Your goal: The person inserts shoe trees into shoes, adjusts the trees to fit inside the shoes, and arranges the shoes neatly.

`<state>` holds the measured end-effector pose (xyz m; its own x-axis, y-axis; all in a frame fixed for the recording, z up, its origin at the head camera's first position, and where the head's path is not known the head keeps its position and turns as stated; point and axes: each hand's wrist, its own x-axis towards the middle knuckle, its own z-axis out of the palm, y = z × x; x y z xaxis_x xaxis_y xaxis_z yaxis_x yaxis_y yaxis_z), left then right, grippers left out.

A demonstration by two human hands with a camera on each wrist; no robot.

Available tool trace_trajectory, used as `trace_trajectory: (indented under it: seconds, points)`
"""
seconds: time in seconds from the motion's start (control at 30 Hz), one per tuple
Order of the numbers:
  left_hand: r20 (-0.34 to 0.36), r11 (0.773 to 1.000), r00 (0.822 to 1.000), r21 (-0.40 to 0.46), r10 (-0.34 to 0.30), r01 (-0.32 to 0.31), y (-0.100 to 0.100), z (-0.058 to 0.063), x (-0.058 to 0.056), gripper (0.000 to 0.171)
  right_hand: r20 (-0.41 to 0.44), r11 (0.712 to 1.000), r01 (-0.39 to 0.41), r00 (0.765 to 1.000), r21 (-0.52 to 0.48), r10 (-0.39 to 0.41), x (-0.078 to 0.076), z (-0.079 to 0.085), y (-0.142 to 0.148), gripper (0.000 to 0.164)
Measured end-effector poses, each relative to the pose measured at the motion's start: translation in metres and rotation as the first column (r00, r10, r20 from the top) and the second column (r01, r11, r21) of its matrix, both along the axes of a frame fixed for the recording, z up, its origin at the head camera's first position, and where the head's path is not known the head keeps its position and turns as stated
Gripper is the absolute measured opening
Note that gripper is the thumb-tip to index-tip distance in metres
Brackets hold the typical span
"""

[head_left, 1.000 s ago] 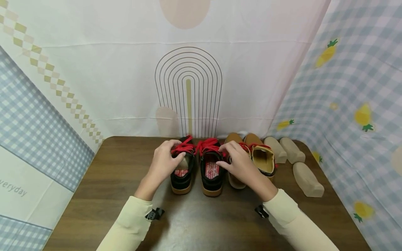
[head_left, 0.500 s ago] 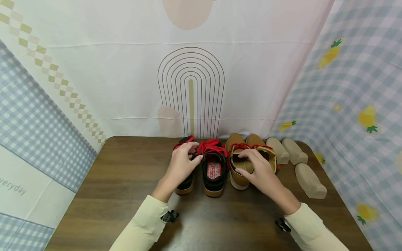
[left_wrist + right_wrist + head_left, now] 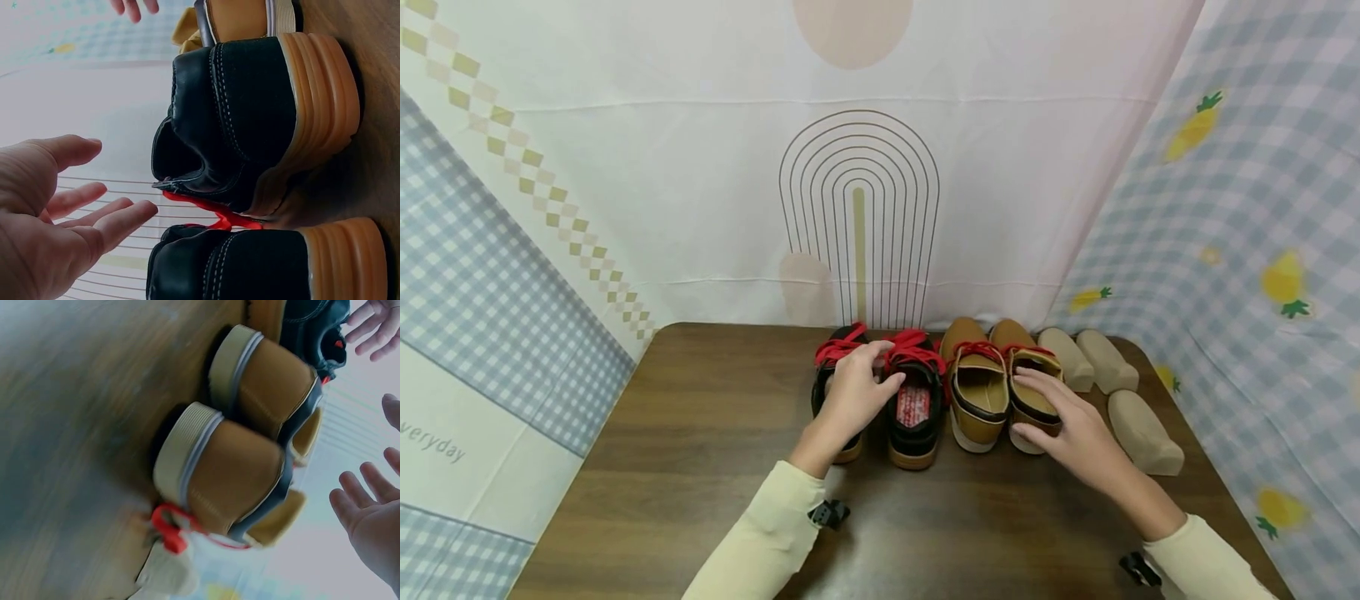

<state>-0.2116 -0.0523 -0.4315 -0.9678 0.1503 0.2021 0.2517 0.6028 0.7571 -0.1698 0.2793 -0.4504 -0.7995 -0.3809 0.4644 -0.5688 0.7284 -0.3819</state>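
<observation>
My left hand (image 3: 853, 392) hovers over the black shoes with loosely bent fingers and holds nothing. Beneath it stand the left black shoe (image 3: 820, 387), partly hidden, and the right black shoe (image 3: 912, 442), both with red laces. The left wrist view shows a gap between this hand and the black shoe heel (image 3: 256, 100). Farther right, my right hand (image 3: 1078, 429) spreads its fingers above the right tan shoe (image 3: 1006, 333). Beside that shoe is the left tan shoe (image 3: 977, 429), also red-laced. In the right wrist view, space shows between the hand (image 3: 375, 531) and the tan heel (image 3: 234, 475).
Three beige foot-shaped inserts lie right of the shoes: a back-left insert (image 3: 1066, 358), a back-right insert (image 3: 1107, 360) and a nearer insert (image 3: 1144, 433). The wooden table (image 3: 700, 417) meets patterned cloth (image 3: 715, 208) behind.
Both hands have moved right. The right hand went from the right black shoe across the tan pair to the right tan shoe; the left hand shifted from the left black shoe toward the right one.
</observation>
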Motion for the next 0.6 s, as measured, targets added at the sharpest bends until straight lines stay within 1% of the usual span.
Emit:
trace_trajectory:
  seconds: [0.1,0.23,0.33,0.47,0.6]
  points:
    - [0.008,1.000,1.000,0.002,0.008,-0.008,0.002,-0.002,-0.001,0.046,0.003,0.999,0.020,1.000,0.042,-0.020,0.003,0.000,0.011,0.086]
    - [0.034,1.000,0.999,0.000,0.012,-0.012,0.004,-0.002,-0.005,0.048,-0.038,0.997,0.034,0.999,0.072,-0.031,0.004,-0.001,0.025,0.094]
    - [0.049,1.000,0.999,-0.002,0.008,-0.008,0.006,-0.004,-0.007,0.049,-0.043,0.997,0.053,0.998,0.055,-0.050,0.004,-0.003,0.037,0.094]
    - [0.050,1.000,0.999,0.011,0.006,-0.006,0.008,-0.007,-0.010,0.046,-0.013,0.997,0.078,0.997,0.004,-0.078,0.006,-0.009,0.053,0.088]
    - [0.051,1.000,0.999,0.026,0.007,-0.009,0.010,-0.011,-0.012,0.042,-0.031,0.993,0.116,0.993,-0.007,-0.116,0.008,-0.015,0.071,0.086]
